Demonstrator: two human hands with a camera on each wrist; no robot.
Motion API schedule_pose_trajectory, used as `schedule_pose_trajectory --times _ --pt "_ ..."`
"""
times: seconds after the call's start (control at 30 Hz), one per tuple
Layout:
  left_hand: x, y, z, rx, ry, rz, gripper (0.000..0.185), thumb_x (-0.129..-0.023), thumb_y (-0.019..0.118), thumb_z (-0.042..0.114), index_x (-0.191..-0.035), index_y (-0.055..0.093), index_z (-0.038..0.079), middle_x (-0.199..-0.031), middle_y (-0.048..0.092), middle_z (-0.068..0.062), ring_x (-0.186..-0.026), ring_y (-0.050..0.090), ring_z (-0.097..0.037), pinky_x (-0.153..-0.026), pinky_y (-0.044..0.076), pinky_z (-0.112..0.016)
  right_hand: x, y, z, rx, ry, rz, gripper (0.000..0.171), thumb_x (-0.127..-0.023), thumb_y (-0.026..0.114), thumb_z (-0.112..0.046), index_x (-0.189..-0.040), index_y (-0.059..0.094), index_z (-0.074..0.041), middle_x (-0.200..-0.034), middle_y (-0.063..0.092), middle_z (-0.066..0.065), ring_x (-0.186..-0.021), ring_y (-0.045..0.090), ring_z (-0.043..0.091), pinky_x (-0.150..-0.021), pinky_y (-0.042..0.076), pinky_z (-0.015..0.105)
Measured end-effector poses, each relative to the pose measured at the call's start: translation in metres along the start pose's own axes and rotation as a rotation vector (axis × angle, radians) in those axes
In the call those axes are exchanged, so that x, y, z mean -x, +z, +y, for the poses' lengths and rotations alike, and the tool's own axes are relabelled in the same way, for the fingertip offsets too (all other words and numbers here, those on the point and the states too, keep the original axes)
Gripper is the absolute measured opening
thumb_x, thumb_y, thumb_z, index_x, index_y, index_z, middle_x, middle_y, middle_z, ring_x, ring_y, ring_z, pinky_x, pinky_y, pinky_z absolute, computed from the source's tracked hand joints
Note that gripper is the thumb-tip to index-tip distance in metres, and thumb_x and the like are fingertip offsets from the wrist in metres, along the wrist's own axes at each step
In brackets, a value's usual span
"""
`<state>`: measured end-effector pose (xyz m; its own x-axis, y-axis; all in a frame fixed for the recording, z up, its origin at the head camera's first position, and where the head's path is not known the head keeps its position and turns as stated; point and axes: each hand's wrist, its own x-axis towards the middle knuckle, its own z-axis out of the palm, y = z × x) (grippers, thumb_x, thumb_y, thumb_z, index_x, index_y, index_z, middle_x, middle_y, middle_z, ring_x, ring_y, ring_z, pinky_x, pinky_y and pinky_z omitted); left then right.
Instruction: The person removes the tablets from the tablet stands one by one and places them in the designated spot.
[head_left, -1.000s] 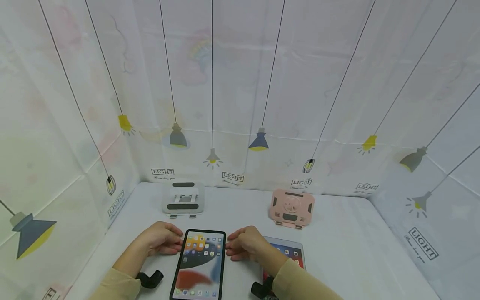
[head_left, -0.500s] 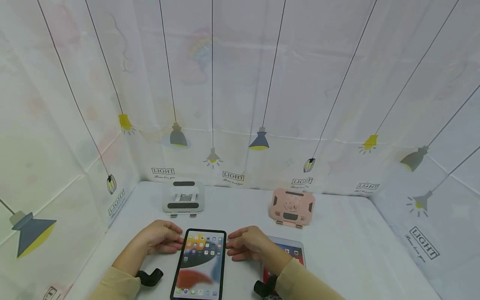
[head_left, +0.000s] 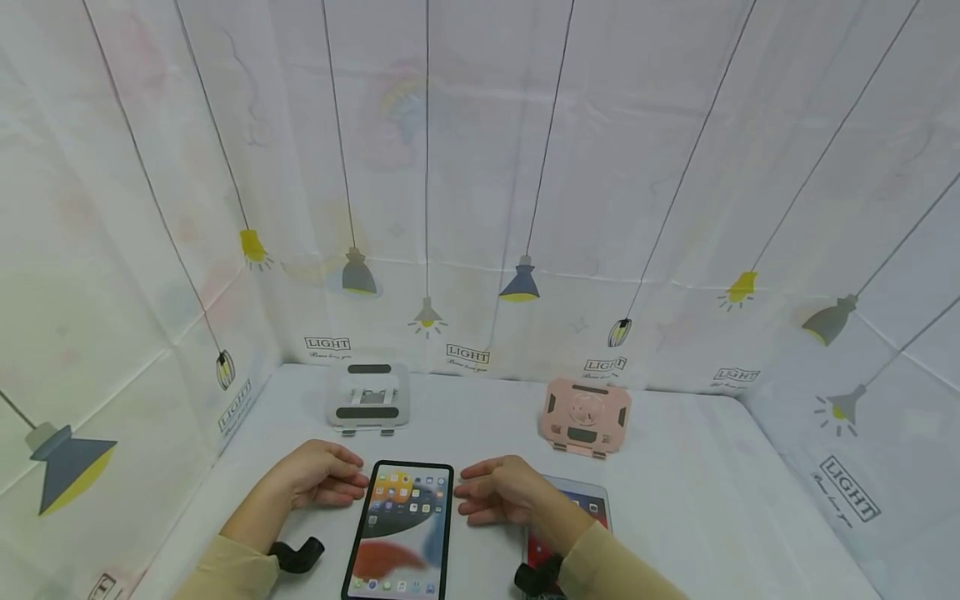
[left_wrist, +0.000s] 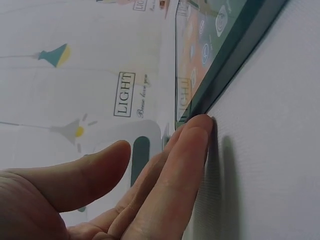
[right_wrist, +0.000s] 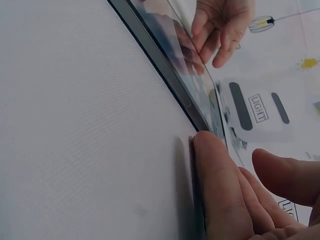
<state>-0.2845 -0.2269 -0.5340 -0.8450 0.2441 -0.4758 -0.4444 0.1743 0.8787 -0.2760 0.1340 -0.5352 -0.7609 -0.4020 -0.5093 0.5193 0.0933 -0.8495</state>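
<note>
A black-framed tablet (head_left: 401, 529) with a lit home screen lies flat on the white table (head_left: 675, 500) in front of me. My left hand (head_left: 318, 479) rests on the table at its upper left edge, fingertips (left_wrist: 197, 127) touching the tablet's edge (left_wrist: 235, 55). On the other side my right hand (head_left: 495, 492) lies with its fingertips (right_wrist: 210, 160) against the tablet's right edge (right_wrist: 165, 70). Both hands have relaxed, nearly straight fingers and hold nothing. A second tablet (head_left: 581, 508) with a white frame lies under my right forearm, partly hidden.
Two folding stands sit further back: a grey one (head_left: 367, 400) at left and a pink one (head_left: 585, 417) at right. Printed fabric walls (head_left: 480, 208) enclose the table on three sides. Black wrist straps (head_left: 296, 554) show near the front edge.
Both hands have stayed at the tablet's upper edges, with only a slight shift of the view. The tablet has not moved.
</note>
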Motion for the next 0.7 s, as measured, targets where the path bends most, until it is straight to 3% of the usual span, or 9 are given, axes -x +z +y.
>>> schedule_pose_trajectory --times 0.2,0.37,0.57,0.7 --pt "-0.001 -0.001 0.001 -0.037 0.021 0.016 0.037 -0.103 0.066 0.01 -0.133 0.062 -0.011 -0.106 0.082 -0.015 -0.089 0.082 -0.022 -0.076 0.07 -0.039 0.003 -0.007 0.001 -0.026 -0.022 0.004 0.051 -0.1 0.07 -0.003 -0.148 0.056 0.006 -0.13 0.076 0.022 -0.099 0.082 0.03 -0.087 0.069 0.045" --pt "-0.001 0.003 0.005 -0.103 0.064 0.111 0.037 -0.107 0.064 0.02 -0.131 0.063 -0.009 -0.109 0.08 -0.017 -0.09 0.081 -0.023 -0.076 0.07 -0.041 0.009 -0.013 -0.002 -0.04 -0.056 0.04 0.056 -0.098 0.071 -0.006 -0.151 0.054 0.004 -0.136 0.073 0.024 -0.1 0.082 0.029 -0.083 0.07 0.041" --pt "0.0 0.014 0.012 -0.215 0.135 0.251 0.047 -0.111 0.059 0.031 -0.136 0.061 -0.008 -0.116 0.077 -0.021 -0.095 0.08 -0.025 -0.076 0.07 -0.04 0.023 -0.014 -0.012 0.029 -0.148 0.143 0.056 -0.102 0.07 -0.012 -0.154 0.052 0.002 -0.142 0.07 0.025 -0.111 0.079 0.037 -0.085 0.069 0.043" --pt "0.004 0.021 0.02 -0.33 0.205 0.319 0.055 -0.111 0.058 0.043 -0.14 0.062 -0.004 -0.123 0.076 -0.021 -0.098 0.079 -0.025 -0.077 0.069 -0.038 0.031 -0.01 -0.019 0.142 -0.222 0.272 0.058 -0.104 0.072 -0.028 -0.152 0.055 -0.001 -0.145 0.068 0.024 -0.12 0.075 0.041 -0.088 0.069 0.045"
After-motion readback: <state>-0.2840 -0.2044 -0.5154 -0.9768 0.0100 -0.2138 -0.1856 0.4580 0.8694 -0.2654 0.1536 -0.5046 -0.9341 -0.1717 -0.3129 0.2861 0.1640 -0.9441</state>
